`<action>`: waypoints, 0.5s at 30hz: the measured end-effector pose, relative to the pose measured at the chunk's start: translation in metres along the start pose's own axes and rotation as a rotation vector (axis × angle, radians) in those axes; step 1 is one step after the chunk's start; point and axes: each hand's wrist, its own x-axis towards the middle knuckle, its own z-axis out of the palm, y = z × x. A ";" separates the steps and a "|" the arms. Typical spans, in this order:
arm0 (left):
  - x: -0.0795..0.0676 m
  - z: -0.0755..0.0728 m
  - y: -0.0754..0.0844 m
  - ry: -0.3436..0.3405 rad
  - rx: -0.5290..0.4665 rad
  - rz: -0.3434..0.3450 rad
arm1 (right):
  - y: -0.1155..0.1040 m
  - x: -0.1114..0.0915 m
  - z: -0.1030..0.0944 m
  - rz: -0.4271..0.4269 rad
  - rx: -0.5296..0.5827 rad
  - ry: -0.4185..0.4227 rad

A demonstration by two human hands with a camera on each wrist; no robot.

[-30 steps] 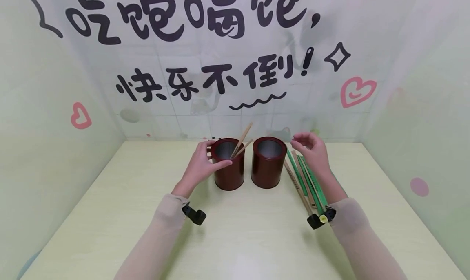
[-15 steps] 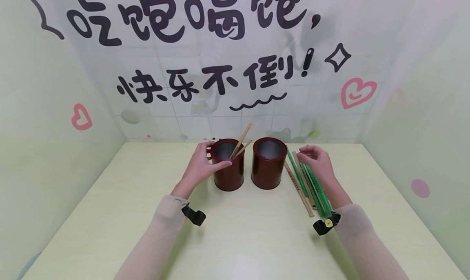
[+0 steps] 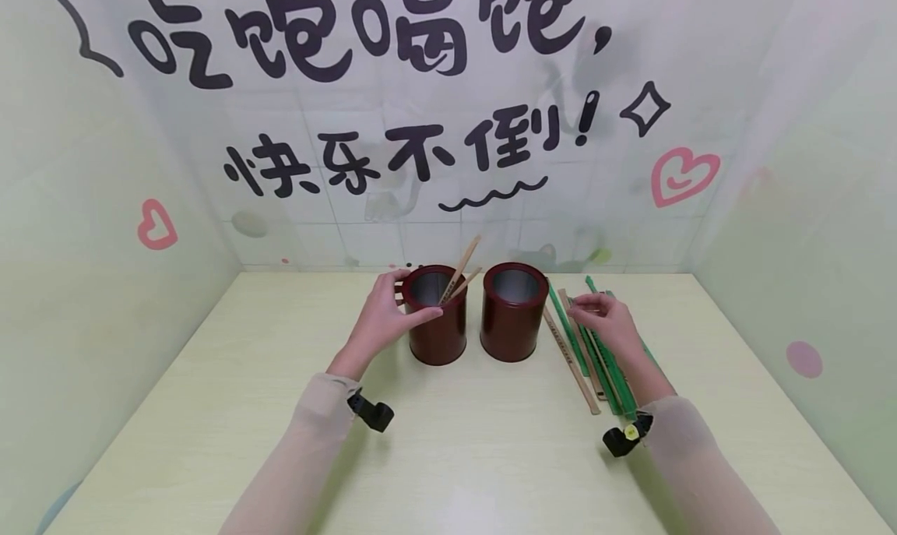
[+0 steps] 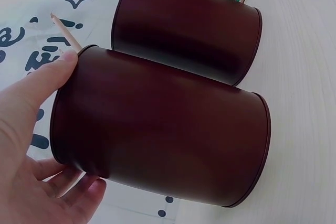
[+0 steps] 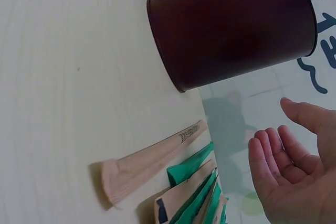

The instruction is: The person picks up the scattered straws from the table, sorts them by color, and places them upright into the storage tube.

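A dark red-brown cylindrical canister (image 3: 437,336) stands upright, with two long tan packets (image 3: 463,266) leaning out of its top. My left hand (image 3: 388,317) holds it near the rim; in the left wrist view the thumb lies at the rim edge and the fingers bend round the side. A matching canister (image 3: 510,329) stands upright just to its right. My right hand (image 3: 608,321) hovers over a pile of long thin paper packets, tan (image 3: 571,356) and green (image 5: 189,165). Its fingers are loosely bent, with nothing between thumb and fingertips in the right wrist view.
The pale wooden table (image 3: 462,441) meets a back wall sheet (image 3: 315,239) with black lettering close behind the canisters. Side panels (image 3: 792,286) stand left and right. A small black camera sits on each wrist.
My right hand has moved down and slightly right, from beside the right canister's rim to over the packets. The left hand and both canisters have stayed put.
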 end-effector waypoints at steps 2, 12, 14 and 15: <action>0.000 0.000 0.000 0.000 0.001 0.000 | 0.003 0.000 0.001 0.003 -0.042 -0.022; -0.001 0.000 0.000 -0.003 0.002 -0.003 | 0.015 0.004 0.002 0.009 -0.144 -0.176; -0.001 0.000 0.000 -0.004 0.003 0.000 | 0.016 0.004 0.003 0.011 -0.173 -0.188; -0.001 0.000 0.000 -0.004 0.003 0.001 | 0.016 0.004 0.004 0.015 -0.189 -0.191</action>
